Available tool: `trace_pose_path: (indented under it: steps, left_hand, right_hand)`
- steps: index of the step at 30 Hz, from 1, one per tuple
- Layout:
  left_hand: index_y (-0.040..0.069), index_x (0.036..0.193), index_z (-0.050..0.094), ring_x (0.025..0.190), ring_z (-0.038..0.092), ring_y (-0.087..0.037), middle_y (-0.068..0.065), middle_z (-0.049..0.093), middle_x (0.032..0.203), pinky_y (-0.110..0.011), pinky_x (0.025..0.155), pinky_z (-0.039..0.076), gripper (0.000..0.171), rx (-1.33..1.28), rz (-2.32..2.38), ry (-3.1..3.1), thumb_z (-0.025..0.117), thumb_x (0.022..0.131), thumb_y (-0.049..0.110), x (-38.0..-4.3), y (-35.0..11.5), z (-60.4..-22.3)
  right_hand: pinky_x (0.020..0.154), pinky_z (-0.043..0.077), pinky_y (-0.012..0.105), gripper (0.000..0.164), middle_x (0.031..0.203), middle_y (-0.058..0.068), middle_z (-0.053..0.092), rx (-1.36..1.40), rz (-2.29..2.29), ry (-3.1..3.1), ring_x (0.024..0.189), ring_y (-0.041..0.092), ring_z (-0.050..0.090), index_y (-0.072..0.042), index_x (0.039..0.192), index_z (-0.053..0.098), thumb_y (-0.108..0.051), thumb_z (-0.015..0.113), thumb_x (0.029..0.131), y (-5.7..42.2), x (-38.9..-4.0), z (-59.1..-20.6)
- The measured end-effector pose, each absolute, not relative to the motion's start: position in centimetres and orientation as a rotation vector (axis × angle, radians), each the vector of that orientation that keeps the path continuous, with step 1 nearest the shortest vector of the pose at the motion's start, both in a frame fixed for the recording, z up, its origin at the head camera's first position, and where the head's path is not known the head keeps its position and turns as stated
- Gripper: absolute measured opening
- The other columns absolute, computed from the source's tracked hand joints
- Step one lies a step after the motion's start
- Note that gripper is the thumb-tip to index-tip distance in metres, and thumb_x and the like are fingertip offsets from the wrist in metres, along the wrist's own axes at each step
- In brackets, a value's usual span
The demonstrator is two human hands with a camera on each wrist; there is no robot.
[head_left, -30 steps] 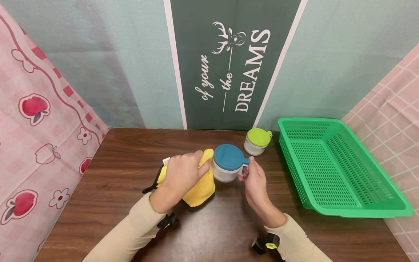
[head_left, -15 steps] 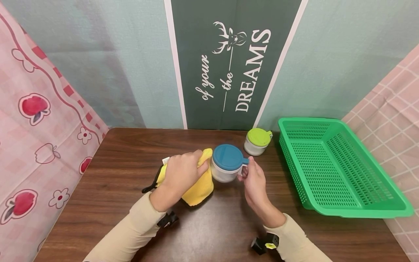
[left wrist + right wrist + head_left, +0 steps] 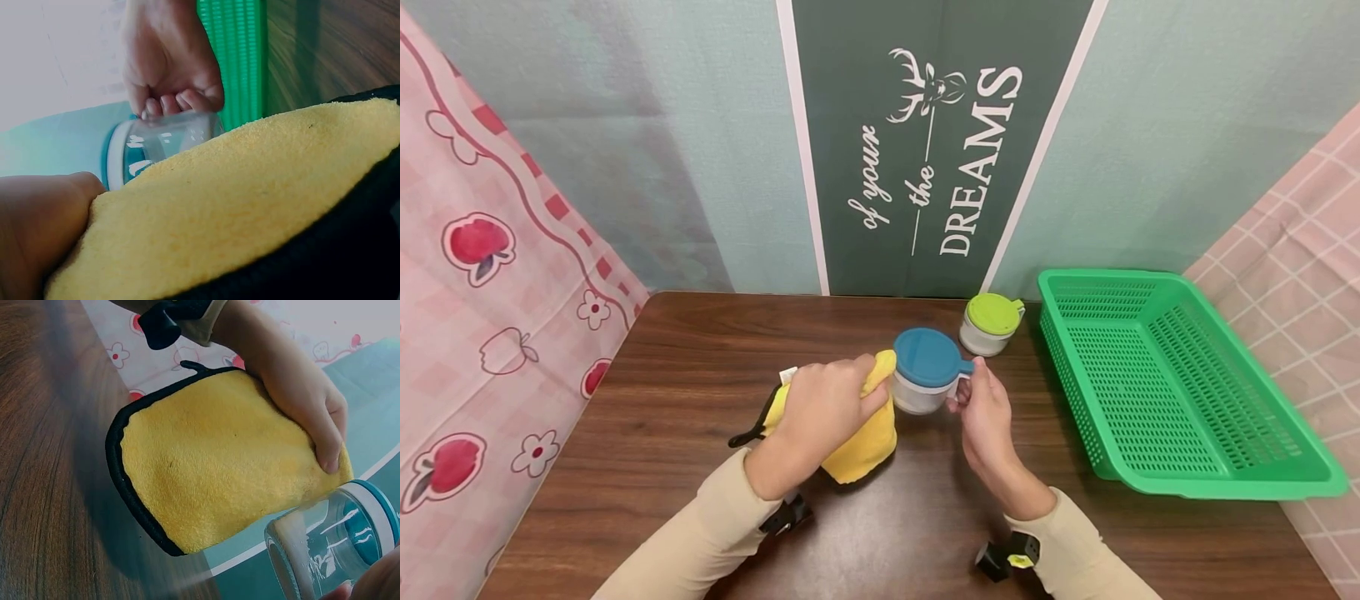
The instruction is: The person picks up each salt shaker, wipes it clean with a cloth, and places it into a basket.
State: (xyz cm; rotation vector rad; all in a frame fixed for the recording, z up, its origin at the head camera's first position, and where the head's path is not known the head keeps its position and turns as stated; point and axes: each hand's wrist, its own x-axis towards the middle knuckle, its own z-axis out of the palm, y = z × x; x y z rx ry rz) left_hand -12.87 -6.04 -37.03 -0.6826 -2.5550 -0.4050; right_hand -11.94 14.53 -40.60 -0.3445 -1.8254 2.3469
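Note:
My left hand (image 3: pixel 823 412) grips a yellow cloth (image 3: pixel 868 442) with a black edge and a hanging loop. The cloth's upper corner touches or nearly touches the left side of a clear jar (image 3: pixel 919 398) with a blue lid (image 3: pixel 927 357). By its side handle, my right hand (image 3: pixel 987 415) holds this jar, which looks upright. In the right wrist view the cloth (image 3: pixel 206 456) hangs spread out, pinched near the jar's lid end. From the left wrist, the cloth (image 3: pixel 250 194) hides part of the jar (image 3: pixel 178 134).
A smaller jar with a lime-green lid (image 3: pixel 993 313) stands behind, to the right of the blue-lidded one. Farther right sits a green perforated basket (image 3: pixel 1195 483) with nothing in it. The wooden table (image 3: pixel 692 350) meets a printed curtain (image 3: pixel 745 167) at the back.
My left hand and the cloth shifted slightly left, then back right and a little lower. The blue-lidded jar moved slightly left and back right with my right hand.

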Motion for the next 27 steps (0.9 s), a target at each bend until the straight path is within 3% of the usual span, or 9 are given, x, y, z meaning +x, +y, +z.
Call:
trace_pose_path:
  steps: [18,27]
  left_hand:
    - [0.017,0.083,0.062,0.044,0.035,-0.008,0.008,0.033,0.054,-0.028,0.04,0.032,0.017,-0.796,-0.406,-2.515,0.071,0.088,0.031,-11.6,-4.6,-36.7]
    - [0.019,0.072,0.052,0.044,0.032,-0.009,0.008,0.029,0.055,-0.027,0.04,0.03,0.028,-0.828,-0.427,-2.509,0.072,0.088,0.031,-11.1,-3.7,-36.8]
  right_hand:
    - [0.064,0.042,0.025,0.043,0.068,0.0,0.036,-0.398,2.333,-1.811,0.067,0.014,0.04,-0.009,0.074,0.039,-0.028,0.033,0.112,14.5,-12.1,-40.6]
    - [0.064,0.041,0.026,0.043,0.067,0.0,0.034,-0.363,2.327,-1.8,0.066,0.014,0.038,-0.009,0.073,0.038,-0.026,0.033,0.112,14.3,-12.0,-40.6]
